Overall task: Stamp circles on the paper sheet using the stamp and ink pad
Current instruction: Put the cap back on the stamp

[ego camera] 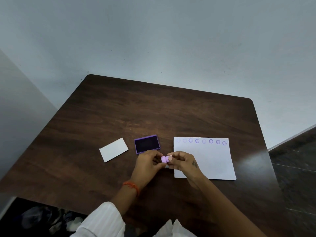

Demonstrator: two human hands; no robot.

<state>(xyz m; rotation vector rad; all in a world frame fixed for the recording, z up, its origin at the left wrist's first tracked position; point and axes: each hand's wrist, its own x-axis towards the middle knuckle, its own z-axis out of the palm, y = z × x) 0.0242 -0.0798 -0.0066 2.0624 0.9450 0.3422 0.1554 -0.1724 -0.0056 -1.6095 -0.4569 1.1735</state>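
A small lilac stamp (pixel 164 159) is held between both hands just above the table. My left hand (pixel 148 164) pinches its left end and my right hand (pixel 183 162) pinches its right end. Just beyond the hands lies the open purple ink pad (pixel 147 144) with its dark inked face up. To the right lies the white paper sheet (pixel 206 161), which carries a row of several purple circle prints (pixel 201 141) along its far edge. My right hand covers the sheet's near left part.
A white card, perhaps the pad's lid (pixel 113 149), lies left of the ink pad. The dark wooden table (pixel 119 113) stands against a grey wall, with its right edge beside a dark floor. White cloth (pixel 172 228) shows at the bottom edge.
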